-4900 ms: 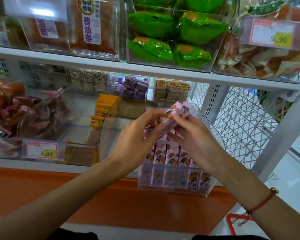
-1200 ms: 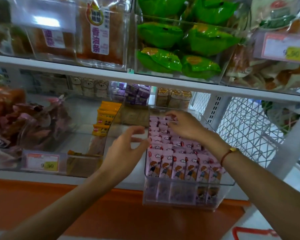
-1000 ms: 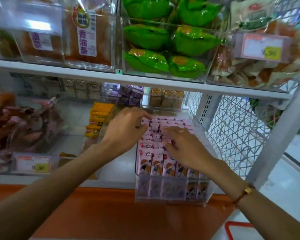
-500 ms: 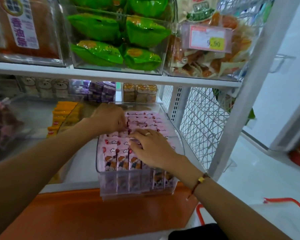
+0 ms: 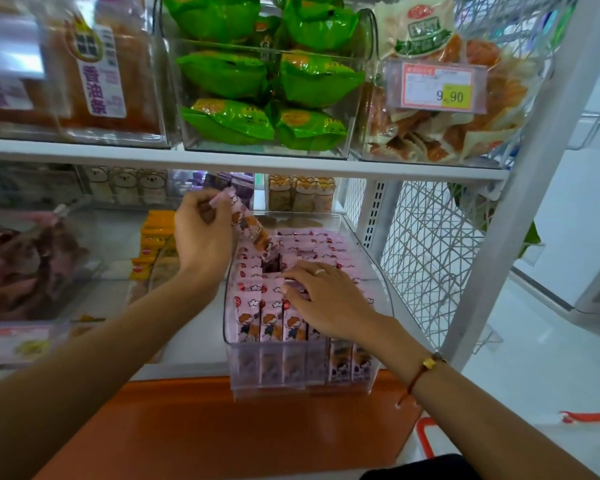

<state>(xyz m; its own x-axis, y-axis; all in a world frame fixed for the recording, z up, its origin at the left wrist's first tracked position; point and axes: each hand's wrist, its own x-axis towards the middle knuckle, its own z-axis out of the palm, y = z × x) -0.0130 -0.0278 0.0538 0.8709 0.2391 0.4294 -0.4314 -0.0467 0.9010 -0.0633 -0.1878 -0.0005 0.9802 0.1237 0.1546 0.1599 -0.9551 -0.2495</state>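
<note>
My left hand (image 5: 201, 237) is pinching one pink snack packet (image 5: 248, 225), tilted above the clear bin (image 5: 378, 282); my right hand (image 5: 329, 303) is pressing flat, fingers straight, on the packed rows (image 5: 257, 306).

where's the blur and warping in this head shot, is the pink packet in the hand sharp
Head view: left hand and its pink packet are fairly sharp; the price tag at upper left is smeared and glary; the white shelf post leans from wide-angle distortion.

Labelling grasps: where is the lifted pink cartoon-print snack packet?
Head view, left of centre: the pink cartoon-print snack packet, pinched in the left hand, tilts over a gap in the clear plastic bin's rows, just above the right hand.
</note>
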